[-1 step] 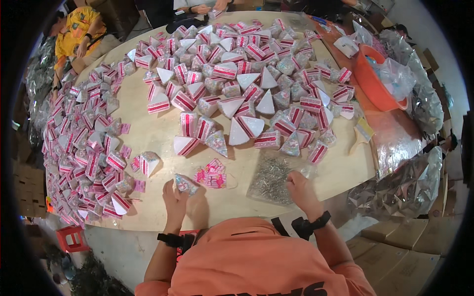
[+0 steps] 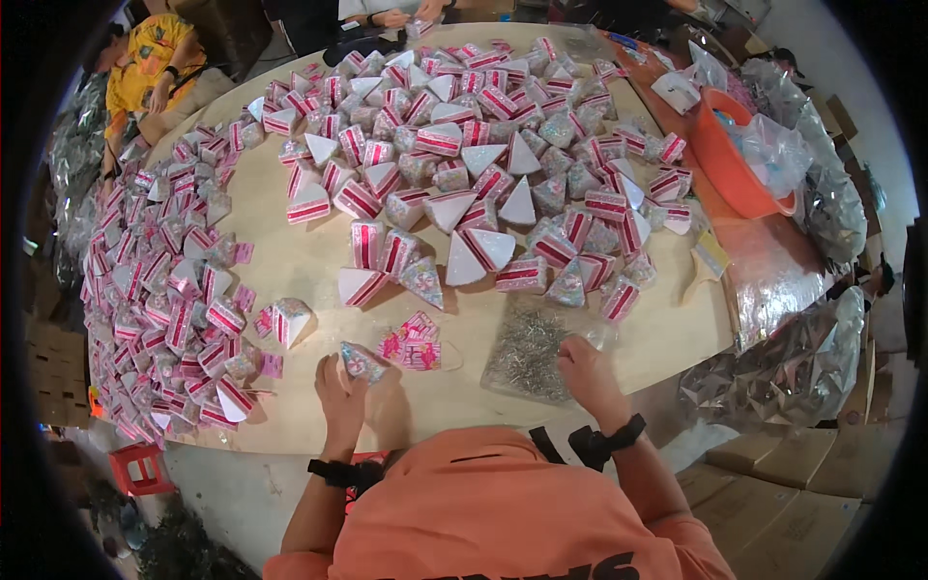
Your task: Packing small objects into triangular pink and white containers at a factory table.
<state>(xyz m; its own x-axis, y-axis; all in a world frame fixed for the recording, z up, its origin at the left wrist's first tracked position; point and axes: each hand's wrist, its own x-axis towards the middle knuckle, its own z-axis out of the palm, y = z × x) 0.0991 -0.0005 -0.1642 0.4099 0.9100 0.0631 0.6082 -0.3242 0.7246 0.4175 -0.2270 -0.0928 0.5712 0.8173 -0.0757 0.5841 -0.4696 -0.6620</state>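
My left hand (image 2: 340,394) is closed on a wedge-shaped cake slice in clear wrapping (image 2: 360,362), at the near edge of the table. Just right of it lie pink printed tags (image 2: 416,343), with a thin loop at their side. A pile of small silvery metal pieces (image 2: 530,350) rests on a clear plastic sheet or bag. At that pile's right edge, my right hand (image 2: 586,375) has its fingers pinched together; anything between them is too small to make out. One wrapped slice with a pink tag (image 2: 290,322) sits apart, left of the tags.
Many wrapped cake slices (image 2: 464,164) cover the far and middle table (image 2: 290,261). Tagged slices (image 2: 174,290) are heaped along the left edge. An orange basin (image 2: 720,164) with plastic bags stands at right. Another person (image 2: 155,68) sits far left; a red stool (image 2: 142,468) stands below.
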